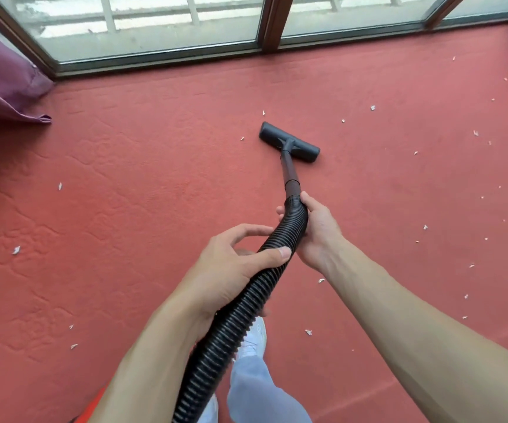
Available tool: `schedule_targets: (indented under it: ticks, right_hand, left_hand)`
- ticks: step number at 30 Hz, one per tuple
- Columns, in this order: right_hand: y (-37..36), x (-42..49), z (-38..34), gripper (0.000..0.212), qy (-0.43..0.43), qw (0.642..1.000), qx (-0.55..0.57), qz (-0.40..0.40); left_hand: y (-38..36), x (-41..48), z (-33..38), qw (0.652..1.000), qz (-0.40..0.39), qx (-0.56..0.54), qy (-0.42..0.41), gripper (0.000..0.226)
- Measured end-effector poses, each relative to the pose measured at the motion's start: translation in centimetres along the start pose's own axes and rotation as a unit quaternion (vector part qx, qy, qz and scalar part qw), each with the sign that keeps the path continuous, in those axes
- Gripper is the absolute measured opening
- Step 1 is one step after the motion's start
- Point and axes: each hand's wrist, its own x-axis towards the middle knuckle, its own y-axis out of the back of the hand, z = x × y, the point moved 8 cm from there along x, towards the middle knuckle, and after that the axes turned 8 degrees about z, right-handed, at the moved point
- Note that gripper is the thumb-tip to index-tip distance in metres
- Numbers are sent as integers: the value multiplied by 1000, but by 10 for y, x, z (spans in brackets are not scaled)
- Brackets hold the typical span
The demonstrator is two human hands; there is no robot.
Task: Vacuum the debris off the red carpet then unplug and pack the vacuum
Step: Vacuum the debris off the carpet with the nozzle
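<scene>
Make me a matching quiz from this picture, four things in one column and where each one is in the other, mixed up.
Column one
1. floor head
2. left hand
3. right hand
4. curtain

Column two
A. grips the hose right below the rigid tube
B. bunched at the left edge beside the window
C. flat on the red carpet, ahead of both hands
D. holds the hose lower down, thumb across it

Pairs: 1-C, 2-D, 3-A, 4-B
</scene>
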Motion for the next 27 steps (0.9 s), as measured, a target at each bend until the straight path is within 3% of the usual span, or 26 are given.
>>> schedule_targets:
  ticks: [10,19,27]
  right_hand:
    - [-34,-1,14,19,34,998,-49,29]
    - [-96,-47,33,33,48,989,-128,57]
    - [-165,-103,54,14,17,988,-147,46]
  left_hand:
    - [40,19,3,1000,6,26,-7,34]
    - [117,-15,39,998,-8,56,-8,32]
    - [198,-46,97,978,24,194,-65,33]
